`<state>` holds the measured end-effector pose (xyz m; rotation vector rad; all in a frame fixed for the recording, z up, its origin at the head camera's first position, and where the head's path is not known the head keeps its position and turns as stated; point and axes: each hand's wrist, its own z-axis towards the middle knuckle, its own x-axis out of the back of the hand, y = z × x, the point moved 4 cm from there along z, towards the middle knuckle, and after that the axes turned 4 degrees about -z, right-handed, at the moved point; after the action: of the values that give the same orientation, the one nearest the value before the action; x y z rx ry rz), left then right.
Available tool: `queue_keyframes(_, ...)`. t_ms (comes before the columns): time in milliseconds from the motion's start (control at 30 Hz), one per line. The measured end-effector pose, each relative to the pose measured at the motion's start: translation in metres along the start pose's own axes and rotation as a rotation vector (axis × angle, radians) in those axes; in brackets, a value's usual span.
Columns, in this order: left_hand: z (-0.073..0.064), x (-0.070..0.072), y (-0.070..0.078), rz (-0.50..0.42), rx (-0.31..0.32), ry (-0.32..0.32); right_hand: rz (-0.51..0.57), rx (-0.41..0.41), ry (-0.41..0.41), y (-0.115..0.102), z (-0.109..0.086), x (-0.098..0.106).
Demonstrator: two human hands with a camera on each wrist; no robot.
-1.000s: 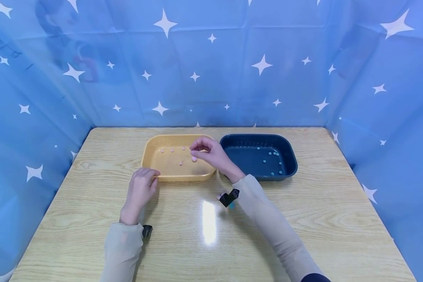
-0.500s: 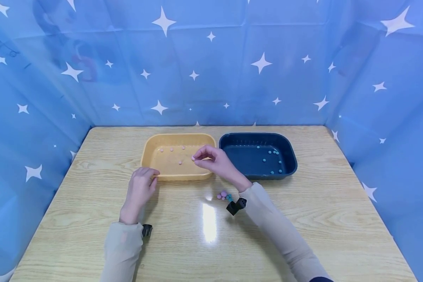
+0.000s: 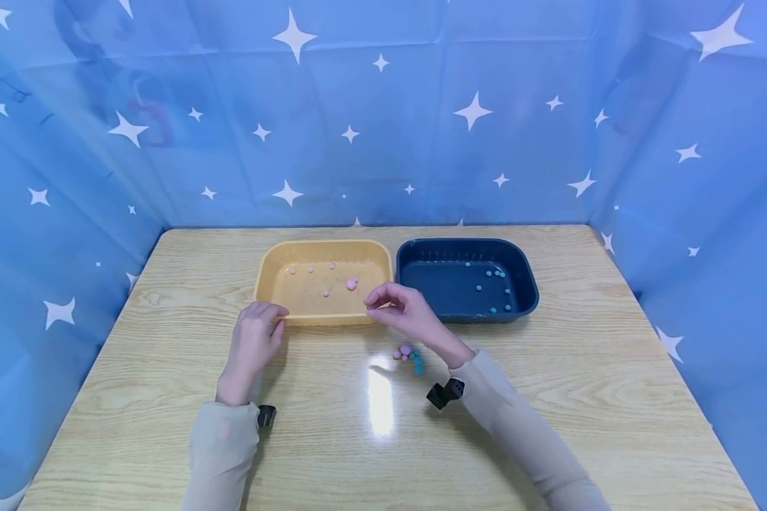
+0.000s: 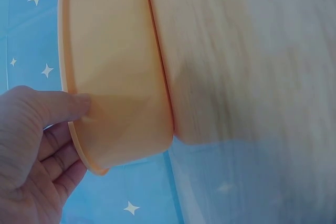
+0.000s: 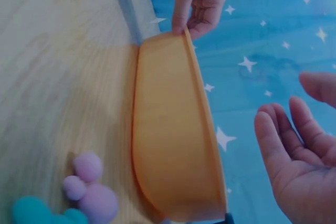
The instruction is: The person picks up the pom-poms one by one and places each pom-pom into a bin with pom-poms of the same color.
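My left hand (image 3: 253, 341) grips the front left rim of a yellow plastic tray (image 3: 307, 301); in the left wrist view the thumb (image 4: 79, 106) lies over the edge, with fingers behind it. Pink balls (image 3: 351, 284) lie spread inside this tray. Above its front right corner is my right hand (image 3: 409, 309), its loosely bent fingers holding nothing in the right wrist view. On the table below that hand sits a small cluster of fuzzy pink pom-poms (image 5: 98, 203) and teal pom-poms (image 5: 31, 211).
Right beside the yellow tray stands a dark blue tray (image 3: 441, 291) with several teal balls (image 3: 508, 308) in it. Both trays are near the back of the wooden table (image 3: 581, 397). A blue star-printed curtain (image 3: 409, 92) surrounds the table on three sides.
My right hand has left the pink ball in the yellow tray and moved right and toward me. The pom-pom cluster is now uncovered. The left hand stays on the rim.
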<state>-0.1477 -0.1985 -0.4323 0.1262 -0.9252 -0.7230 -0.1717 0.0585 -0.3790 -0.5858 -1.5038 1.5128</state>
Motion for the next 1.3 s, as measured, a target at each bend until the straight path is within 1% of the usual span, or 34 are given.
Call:
queue_keyframes(167, 0.000, 0.000, 0.000, 0.001, 0.005, -0.001, -0.012, -0.012, -0.003, 0.005, -0.009, 0.001)
queue_keyframes(400, 0.001, 0.000, 0.001, -0.002, 0.018, -0.012, -0.038, -0.090, 0.013, 0.016, -0.022, 0.004)
queue_keyframes(533, 0.001, 0.000, 0.000, -0.004, 0.019, -0.013, -0.023, -0.137, -0.019, 0.022, -0.029, 0.003)
queue_keyframes(600, 0.001, 0.000, 0.000, -0.005, 0.019, -0.012, -0.018, -0.146, -0.037, 0.025, -0.032, 0.001)
queue_keyframes(700, 0.000, 0.000, -0.001, -0.003, 0.021, -0.012, -0.014, -0.134, -0.046, 0.032, -0.036, 0.000)
queue_keyframes(867, 0.000, -0.001, -0.001, -0.006, 0.020, -0.009, -0.145, -0.061, -0.031, 0.057, -0.038, 0.000)
queue_keyframes(900, 0.000, -0.001, -0.001, -0.007, 0.019, -0.008, -0.172, -0.049, -0.029, 0.056, -0.039, -0.001)
queue_keyframes(967, 0.000, -0.001, -0.002, -0.010, 0.021, -0.007, -0.206, -0.036, -0.024, 0.064, -0.039, 0.000)
queue_keyframes(1100, 0.000, -0.001, -0.002, -0.012, 0.025, -0.006, -0.242, -0.023, -0.025, 0.067, -0.040, 0.000)
queue_keyframes(1133, 0.000, -0.001, -0.002, -0.011, 0.026, -0.006, -0.254, -0.024, -0.026, 0.072, -0.040, 0.000)
queue_keyframes(1300, 0.000, -0.001, -0.002, -0.008, 0.023, -0.005, -0.297, -0.027, -0.045, 0.073, -0.042, 0.000)
